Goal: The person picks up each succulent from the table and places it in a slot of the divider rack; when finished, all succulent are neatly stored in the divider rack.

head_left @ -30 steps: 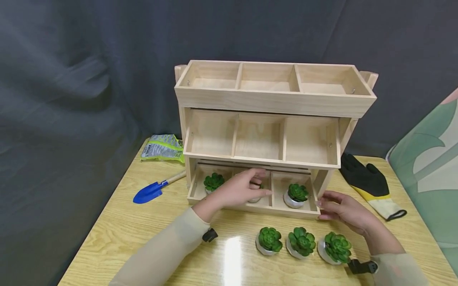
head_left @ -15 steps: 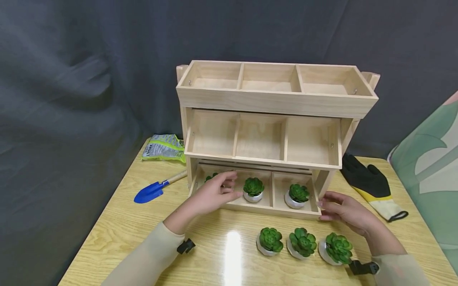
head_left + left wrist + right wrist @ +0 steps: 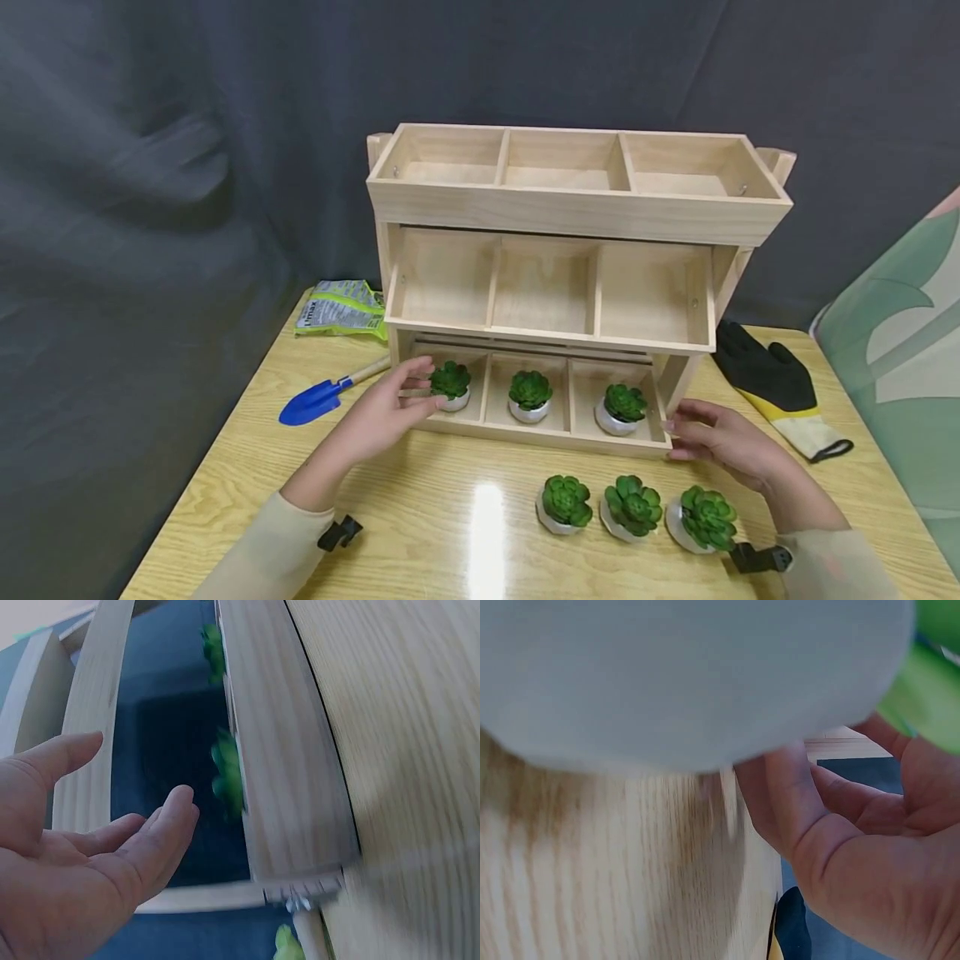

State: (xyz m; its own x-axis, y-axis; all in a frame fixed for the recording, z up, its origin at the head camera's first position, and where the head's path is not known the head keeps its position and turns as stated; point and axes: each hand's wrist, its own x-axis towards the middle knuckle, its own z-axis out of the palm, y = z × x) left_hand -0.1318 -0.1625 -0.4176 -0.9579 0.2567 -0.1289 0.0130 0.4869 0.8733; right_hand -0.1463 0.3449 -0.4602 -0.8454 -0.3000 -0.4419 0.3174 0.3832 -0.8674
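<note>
A three-tier wooden plant shelf (image 3: pixel 577 212) stands on the table, each tier split into three compartments. In its bottom tier sit three potted succulents: a left one (image 3: pixel 451 382), a middle one (image 3: pixel 531 392) and a right one (image 3: pixel 622 407). My left hand (image 3: pixel 382 412) is at the left compartment, thumb and fingers spread beside the left pot. The left wrist view shows this hand (image 3: pixel 105 862) with nothing between its fingers. My right hand (image 3: pixel 723 442) holds the bottom tier's right front corner. In the right wrist view a white pot (image 3: pixel 690 675) partly hides that hand's fingers (image 3: pixel 787 787).
Three more potted succulents stand in a row in front: one (image 3: pixel 566 502), another (image 3: pixel 632 507) and a third (image 3: pixel 705 518) near my right wrist. A blue trowel (image 3: pixel 311 403) and a green-and-grey bag (image 3: pixel 342 308) lie left, a black-and-yellow glove (image 3: pixel 780 383) right.
My left hand has moved leftward from the middle compartment to the left one, uncovering the middle succulent and then the left one. My right hand has stayed at the corner.
</note>
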